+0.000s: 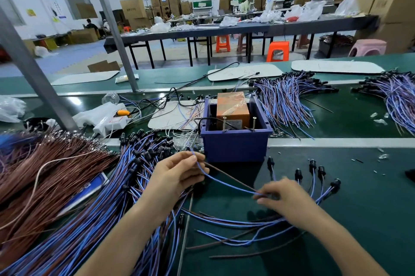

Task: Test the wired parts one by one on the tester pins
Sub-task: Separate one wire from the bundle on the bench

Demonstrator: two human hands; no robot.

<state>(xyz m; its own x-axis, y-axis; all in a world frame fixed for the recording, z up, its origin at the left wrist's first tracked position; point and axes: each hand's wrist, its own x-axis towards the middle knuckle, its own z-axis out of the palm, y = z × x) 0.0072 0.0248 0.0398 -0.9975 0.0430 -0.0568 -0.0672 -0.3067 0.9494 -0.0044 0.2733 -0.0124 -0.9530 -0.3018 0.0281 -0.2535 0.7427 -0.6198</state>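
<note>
Two bare forearms reached in from 6 o'clock over the green belt (359,219). Largest on it was the heap of wired parts (107,197) at 8 o'clock, blue and brown leads with black capped ends, and a bundle of brown wires (45,174) lay just beside it at 9 o'clock. At 12 o'clock from the hands stood a blue bin (235,147). Inside it sat an orange box (232,107) wrapped in clear film, and two metal tester pins (224,123) stood upright in front of the box, one toward each side. At 3 o'clock a small fan of wired parts (312,177) lay with black caps pointing outward.

The left hand (177,177) pinched one end of a single wired part (224,182) between thumb and forefinger, just before the bin. The right hand (285,199) pinched the other end. The hands were apart, with a thin blue lead and a thin brown lead stretched between them, not touching the pins. Its black cap could not be made out.
</note>
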